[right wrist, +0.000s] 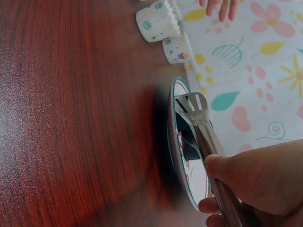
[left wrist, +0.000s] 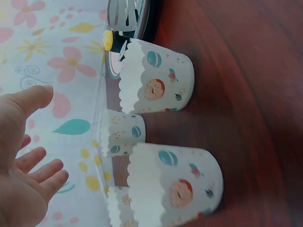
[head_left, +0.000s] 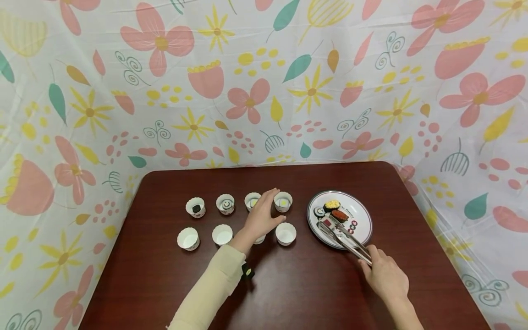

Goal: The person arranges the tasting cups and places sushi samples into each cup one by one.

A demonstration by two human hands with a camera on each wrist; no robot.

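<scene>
The right hand grips the metal tongs well back from their tips, thumb on one arm and fingers under the other, probably so that the tips can reach over the rim of the white plate without the hand crossing it. The tips stand over the near left part of the plate, just beside the toy sushi: a yellow-topped piece, an orange-topped piece and a small roll. Whether the tongs pinch anything cannot be told.

The left hand holds nothing; its fingers reach out and its thumb stands apart, over the right side of the paper cups. Its fingertips are just beside the far right cup; contact cannot be judged.

The cups stand upright in a far row and a near row, mouths up, seemingly spaced for access from above. In the far row, the leftmost cup holds a black piece and its neighbour a swirled roll.
</scene>
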